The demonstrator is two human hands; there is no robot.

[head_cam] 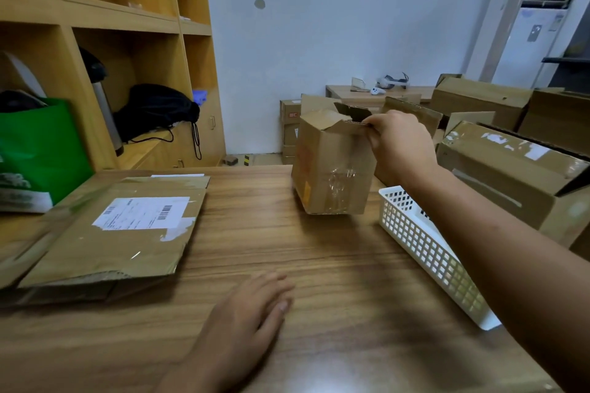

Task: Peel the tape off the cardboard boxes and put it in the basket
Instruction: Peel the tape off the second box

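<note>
Right hand (399,143) pinches the top flap of the small box (332,169), centre right; its tape looks not yet peeled.
Crinkled clear tape (341,182) clings to the front face. Left hand (245,313) lies flat, fingers straight, on the table (319,249), lower centre. The forearm half hides the white basket (424,249) at right, so I cannot tell whether any tape is in it.

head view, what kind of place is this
Likely an office storeroom or mailroom: used cardboard boxes stacked at the right, wooden cubby shelves holding bags, and a floor-standing air conditioner in the corner.
</note>
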